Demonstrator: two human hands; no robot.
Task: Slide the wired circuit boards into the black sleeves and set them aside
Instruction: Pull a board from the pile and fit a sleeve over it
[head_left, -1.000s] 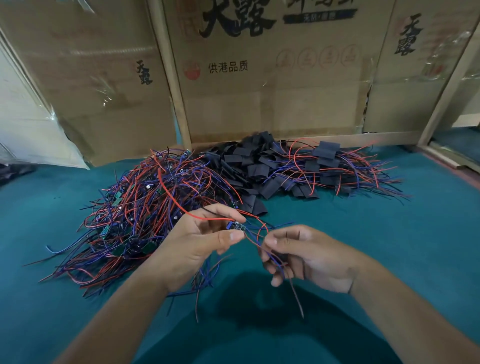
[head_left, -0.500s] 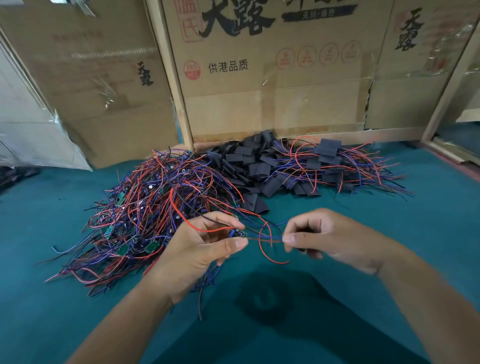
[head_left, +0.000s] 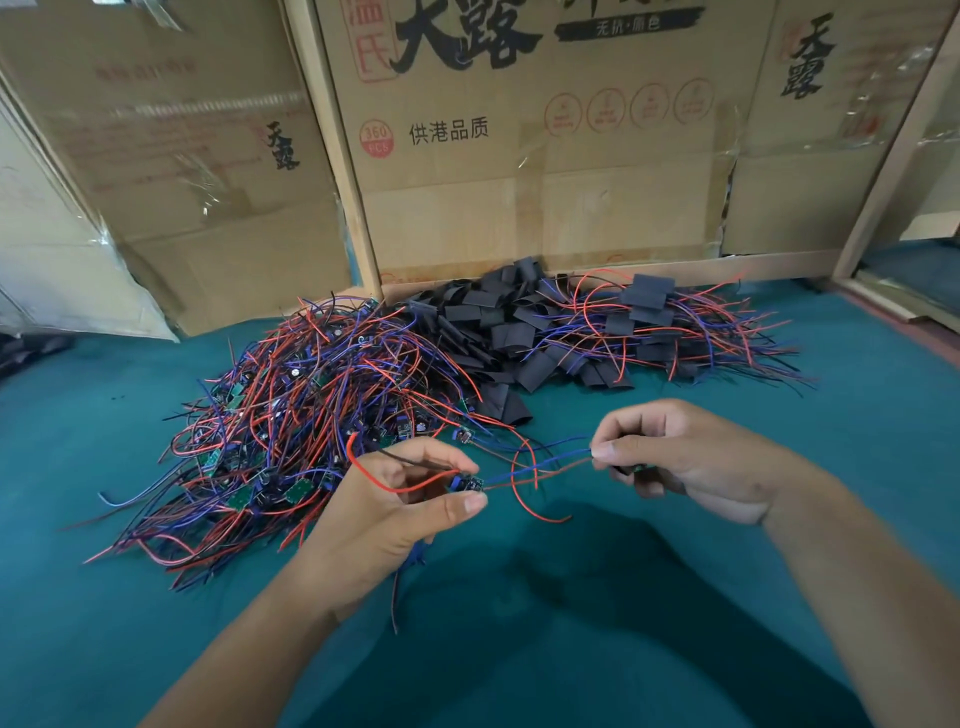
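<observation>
The left hand (head_left: 395, 499) pinched a small circuit board (head_left: 467, 483) between thumb and forefinger, the board's wires (head_left: 540, 470) running rightward to the right hand (head_left: 670, 457). The right hand pinched the far ends of these wires at its thumb tip; a dark object sat beneath its curled fingers, possibly a sleeve, though it was too hidden to identify. The wires lay nearly level, parallel to the near edge of the bench (head_left: 857, 415), rising slightly toward the right. A loose red wire looped below them, and another red wire arched back over the left hand.

The relation governing the coming move was judged to be this axis: board at the left end, free wire ends at the right, so that a sleeve would be threaded from the right hand's side and drawn leftward over the board. The right hand lay nearer the sleeve pile (head_left: 509, 322), which stood toward the far edge, beyond both hands. The pile of unsleeved boards (head_left: 291, 415) lay to the far left, just beside the left hand. Finished pieces (head_left: 670, 322) lay at the far right, against the cardboard wall (head_left: 519, 156).
</observation>
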